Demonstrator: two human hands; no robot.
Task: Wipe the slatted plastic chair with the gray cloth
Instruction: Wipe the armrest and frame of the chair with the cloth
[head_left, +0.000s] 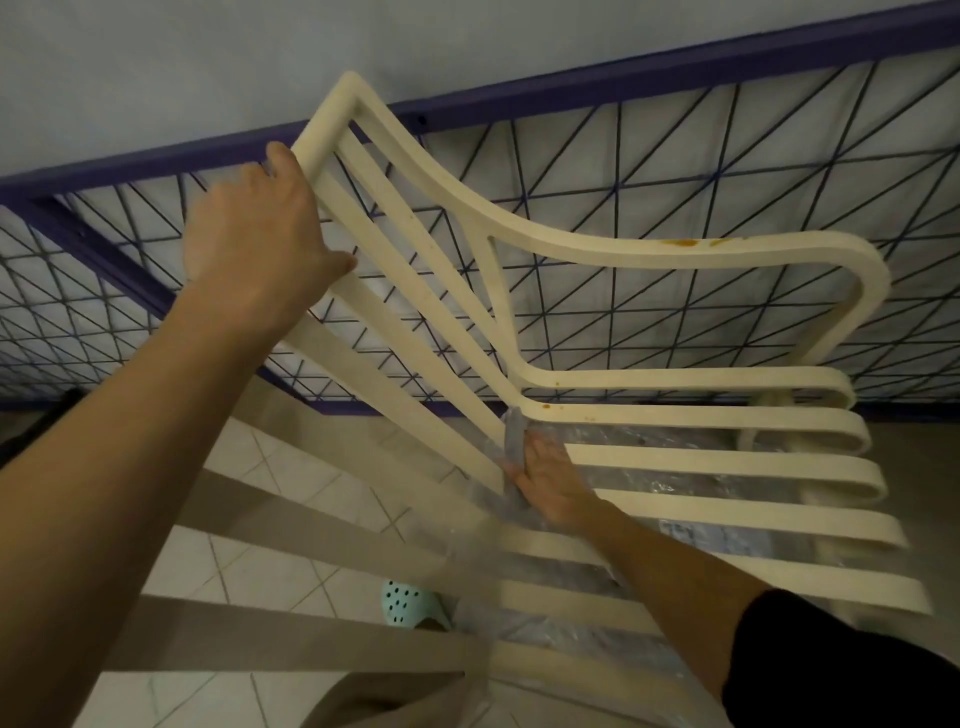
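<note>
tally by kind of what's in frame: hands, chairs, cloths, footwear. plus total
Hands: 2, left hand gripping the backrest, right hand holding the cloth
Slatted chair: 1
Gray cloth: 1
Mint perforated clog, on the floor under the chair: 1
Total: 5

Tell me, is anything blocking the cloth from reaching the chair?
Nothing visible. The right hand holds the gray cloth against the chair where back meets seat; the left hand grips the backrest's top.
</note>
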